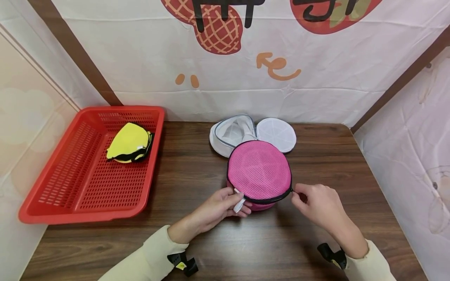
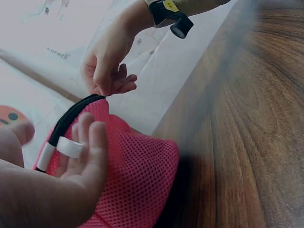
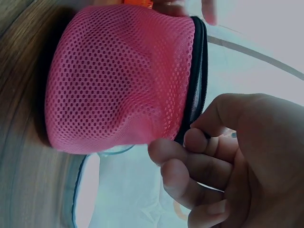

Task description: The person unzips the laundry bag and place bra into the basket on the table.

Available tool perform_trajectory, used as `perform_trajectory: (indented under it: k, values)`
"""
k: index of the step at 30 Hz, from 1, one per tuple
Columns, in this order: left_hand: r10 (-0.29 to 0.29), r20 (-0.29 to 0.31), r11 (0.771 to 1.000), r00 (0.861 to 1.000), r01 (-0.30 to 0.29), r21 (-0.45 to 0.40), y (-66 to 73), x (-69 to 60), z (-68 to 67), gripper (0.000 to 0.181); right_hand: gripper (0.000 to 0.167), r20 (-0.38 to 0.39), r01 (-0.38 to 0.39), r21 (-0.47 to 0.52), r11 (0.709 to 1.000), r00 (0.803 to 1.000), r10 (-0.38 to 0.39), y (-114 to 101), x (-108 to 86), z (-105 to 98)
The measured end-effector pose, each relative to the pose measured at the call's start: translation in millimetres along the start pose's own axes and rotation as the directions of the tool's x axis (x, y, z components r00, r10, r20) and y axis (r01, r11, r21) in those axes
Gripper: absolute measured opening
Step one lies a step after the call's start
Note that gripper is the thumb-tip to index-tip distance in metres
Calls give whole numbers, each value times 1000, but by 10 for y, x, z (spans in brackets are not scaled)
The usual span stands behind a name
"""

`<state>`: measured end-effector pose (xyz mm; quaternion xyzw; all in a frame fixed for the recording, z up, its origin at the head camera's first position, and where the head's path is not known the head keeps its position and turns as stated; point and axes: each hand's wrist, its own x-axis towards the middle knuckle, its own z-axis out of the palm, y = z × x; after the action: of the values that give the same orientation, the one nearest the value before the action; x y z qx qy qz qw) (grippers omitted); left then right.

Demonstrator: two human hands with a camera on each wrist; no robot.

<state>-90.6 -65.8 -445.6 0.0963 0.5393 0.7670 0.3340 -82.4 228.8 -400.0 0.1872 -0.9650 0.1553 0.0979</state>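
A round pink mesh bag (image 1: 259, 169) with a black zipper around its lid stands upright on the table. My right hand (image 1: 321, 207) pinches the zipper's end at the bag's right front edge; the right wrist view shows thumb and forefinger (image 3: 195, 137) meeting at the black band. At the front left of the rim, my left hand (image 1: 219, 208) rests against the bag's side beside a white tag (image 1: 239, 205). In the left wrist view, its fingers (image 2: 97, 147) lie relaxed along the pink mesh (image 2: 137, 175), with the white tag loop (image 2: 70, 147) over them.
Behind the pink bag lie an opened white mesh bag (image 1: 221, 142) and a round white piece (image 1: 277, 134). A red basket (image 1: 152, 183) stands at the left, holding a folded yellow item (image 1: 128, 140) with black trim. A printed cloth hangs behind the table.
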Motion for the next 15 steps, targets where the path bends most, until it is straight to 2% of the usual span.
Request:
perform_trajectory:
  k: [3,5,10,15]
  values:
    - [36,18,999,999,-35,-41,-24,-2,-5,21,35,16,5,17,1000,1000,-5,-28,-15,-23]
    - [48,7,997,999,-48,-64,-39,5,-8,23,35,25,4,30,1000,1000,-4,-40,-25,-31]
    - [16,-56,997,998,-20,-80,-49,29,16,15,36,36,12,61,998,999,-14,-75,-46,-40]
    - [-46,-60,996,997,41,-84,-17,18,58,46,38,31,57,101,993,998,-61,-124,-54,-30]
